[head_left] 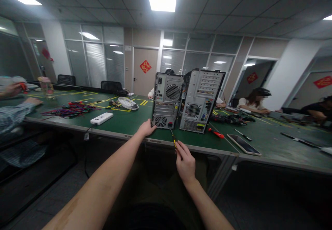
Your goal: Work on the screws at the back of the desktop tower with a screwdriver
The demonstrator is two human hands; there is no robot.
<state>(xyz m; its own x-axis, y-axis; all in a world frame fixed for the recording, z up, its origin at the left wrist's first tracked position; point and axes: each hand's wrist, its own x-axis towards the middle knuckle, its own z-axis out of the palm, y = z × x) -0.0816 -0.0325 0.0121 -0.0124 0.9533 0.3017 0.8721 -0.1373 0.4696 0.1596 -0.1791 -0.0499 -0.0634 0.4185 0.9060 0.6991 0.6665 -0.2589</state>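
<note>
Two desktop computer cases stand upright side by side on the green table, their rear panels facing me. My left hand (147, 128) grips the lower left corner of the left computer case (166, 100), with its fingers partly hidden round the side. A screwdriver (174, 139) with a black and yellow handle is held in the closed fingers of my right hand (185, 159). Its tip reaches the bottom of the left case's back, just under the power socket; whether it sits in a screw is too small to tell. The right computer case (198, 100) is untouched.
Right of the cases lie a red screwdriver (216, 133), a phone (243, 144) and a thin tool (243, 134). A white power strip (101, 118), a pile of cables (71, 109) and a white round part (128, 103) lie to the left. Other people sit around the table.
</note>
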